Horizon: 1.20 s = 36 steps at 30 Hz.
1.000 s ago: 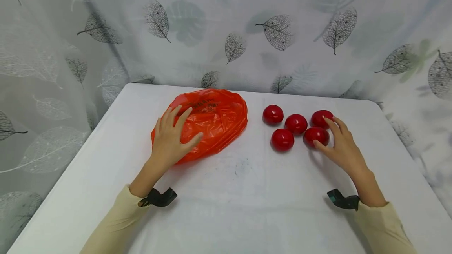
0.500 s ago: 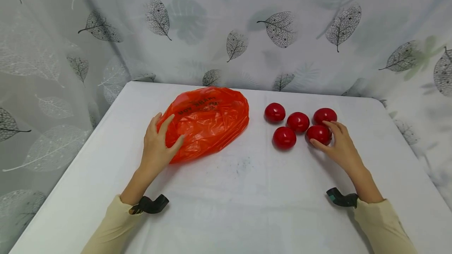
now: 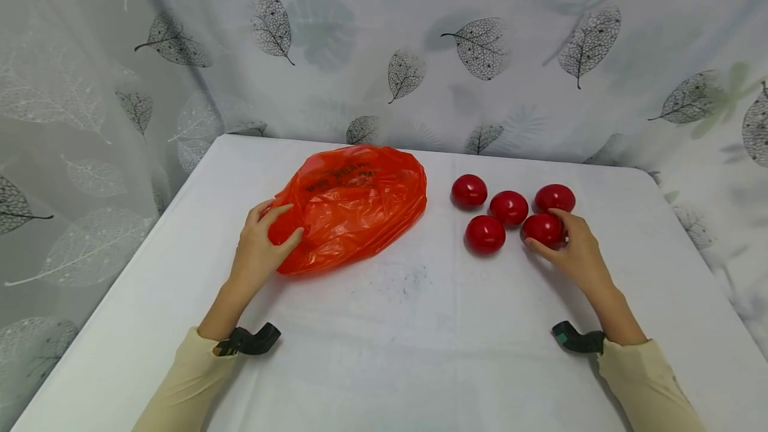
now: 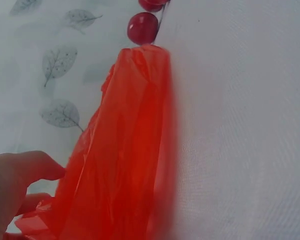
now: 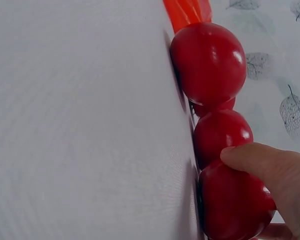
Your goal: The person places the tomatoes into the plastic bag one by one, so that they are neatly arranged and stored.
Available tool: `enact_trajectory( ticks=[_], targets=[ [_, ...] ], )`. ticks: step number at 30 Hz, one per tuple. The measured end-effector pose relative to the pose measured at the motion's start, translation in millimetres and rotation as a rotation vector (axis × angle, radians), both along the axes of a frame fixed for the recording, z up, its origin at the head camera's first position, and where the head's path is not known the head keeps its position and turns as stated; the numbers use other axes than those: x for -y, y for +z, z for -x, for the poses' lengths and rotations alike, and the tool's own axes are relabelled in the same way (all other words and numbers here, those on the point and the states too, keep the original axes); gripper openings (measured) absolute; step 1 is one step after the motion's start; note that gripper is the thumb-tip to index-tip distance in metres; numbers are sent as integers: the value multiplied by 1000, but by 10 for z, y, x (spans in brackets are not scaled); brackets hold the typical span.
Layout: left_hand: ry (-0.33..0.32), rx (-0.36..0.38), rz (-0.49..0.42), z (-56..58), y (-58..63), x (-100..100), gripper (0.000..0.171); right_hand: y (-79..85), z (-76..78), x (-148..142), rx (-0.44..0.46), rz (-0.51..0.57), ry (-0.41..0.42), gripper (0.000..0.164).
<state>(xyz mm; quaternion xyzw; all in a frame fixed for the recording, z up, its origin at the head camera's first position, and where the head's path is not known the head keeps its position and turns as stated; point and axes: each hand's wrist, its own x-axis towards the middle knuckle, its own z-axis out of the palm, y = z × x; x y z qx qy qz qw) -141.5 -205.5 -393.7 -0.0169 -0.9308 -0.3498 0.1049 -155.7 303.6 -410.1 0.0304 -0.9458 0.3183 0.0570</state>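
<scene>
A crumpled orange-red plastic bag (image 3: 360,209) with dark lettering lies at the left of the table. My left hand (image 3: 258,249) has its thumb and fingers curled round the bag's left end. In the left wrist view, fingertips (image 4: 47,167) lie at the bag's edge. At the right, my right hand (image 3: 581,255) grips a glossy red ball (image 3: 543,229) between thumb and fingers, on the table. The right wrist view shows the thumb (image 5: 245,156) on top of this ball (image 5: 235,200). Part of the ball is hidden behind the hand.
Several similar glossy balls stand close by: one behind (image 3: 555,198), one to the left (image 3: 509,208), another front left (image 3: 485,235) and one back left (image 3: 469,191). A white cloth covers the table (image 3: 408,339). A leaf-patterned curtain (image 3: 384,32) hangs behind.
My left hand has drawn back from over the bag to its left end and curled in there. The fingers of my right hand have come in round the front right ball.
</scene>
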Motion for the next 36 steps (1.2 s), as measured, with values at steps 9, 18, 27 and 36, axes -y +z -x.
enact_trajectory(
  ticks=[9, 18, 27, 36],
  targets=[
    [36, -70, 31, 16, -28, 46, 47, 3, -32, 76, -46, 15, -28, 71],
    [41, -54, 41, 7, -38, 42, 59, 91, -60, 121, -100, 13, -44, 69],
    [15, -17, 70, -4, -23, 37, 72, 156, -83, 158, -191, 25, -42, 65],
    [-24, -21, 67, -1, -8, 31, 79, 338, -144, 313, -207, 49, -23, 70]
  ],
)
